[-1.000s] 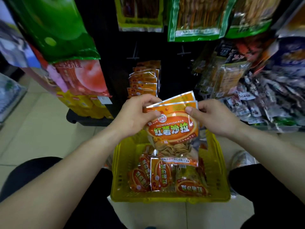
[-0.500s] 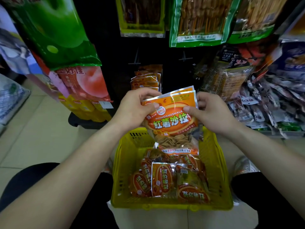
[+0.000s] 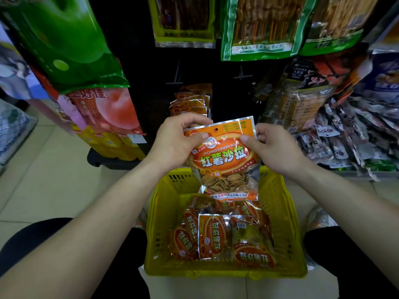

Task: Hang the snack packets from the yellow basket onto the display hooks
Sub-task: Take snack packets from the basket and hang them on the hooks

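Change noted: within the last second the snack packet [image 3: 224,160] has been lifted from just over the yellow basket [image 3: 164,223] toward the rack. The fanned tops seen behind it earlier no longer show. One top edge is now visible, with its hang hole [image 3: 216,129] exposed.

The left hand [image 3: 179,139] pinches the top left corner, thumb in front and fingers curled behind. The right hand [image 3: 274,147] pinches the top right edge the same way. Whether a second packet lies behind cannot be told.

Judgement: the packet is squared up for threading and not yet hung.

Surroundings, taken from the snack packet:
- **11 o'clock:** hung packets [image 3: 190,102] of the same kind sit in a row, just beyond the left hand.
- **12 to 1 o'clock:** a thin hook [image 3: 241,72] appears bare.
- **6 o'clock:** loose packets [image 3: 212,236] lie in the basket.

Obstructions:
- **12 o'clock:** skewer bags [image 3: 259,29] hang low overhead.
- **2 o'clock:** dark bags [image 3: 302,100] crowd in.
- **10 o'clock:** a green bag [image 3: 64,39] overhangs.
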The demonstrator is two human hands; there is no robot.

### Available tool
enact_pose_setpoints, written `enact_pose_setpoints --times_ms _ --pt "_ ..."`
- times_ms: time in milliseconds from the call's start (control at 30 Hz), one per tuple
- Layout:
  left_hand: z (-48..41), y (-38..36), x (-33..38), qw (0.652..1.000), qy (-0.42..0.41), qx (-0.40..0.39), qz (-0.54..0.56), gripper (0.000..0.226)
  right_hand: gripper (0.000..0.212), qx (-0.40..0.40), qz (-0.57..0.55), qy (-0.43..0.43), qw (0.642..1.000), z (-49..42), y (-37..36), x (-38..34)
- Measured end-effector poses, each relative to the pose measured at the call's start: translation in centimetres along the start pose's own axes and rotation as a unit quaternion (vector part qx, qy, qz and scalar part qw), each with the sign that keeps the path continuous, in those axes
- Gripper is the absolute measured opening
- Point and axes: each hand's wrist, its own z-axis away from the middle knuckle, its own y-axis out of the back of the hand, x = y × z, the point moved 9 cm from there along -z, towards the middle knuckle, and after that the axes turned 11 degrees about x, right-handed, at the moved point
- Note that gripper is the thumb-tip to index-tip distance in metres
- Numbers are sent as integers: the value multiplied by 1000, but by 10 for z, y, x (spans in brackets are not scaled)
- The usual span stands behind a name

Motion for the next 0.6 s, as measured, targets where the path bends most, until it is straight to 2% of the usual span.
enact_pose_setpoints --times_ms 600 --pt "-2 -5 -4 1000 13 6 -17 27 25 -3 25 -10 1000 0 2 0"
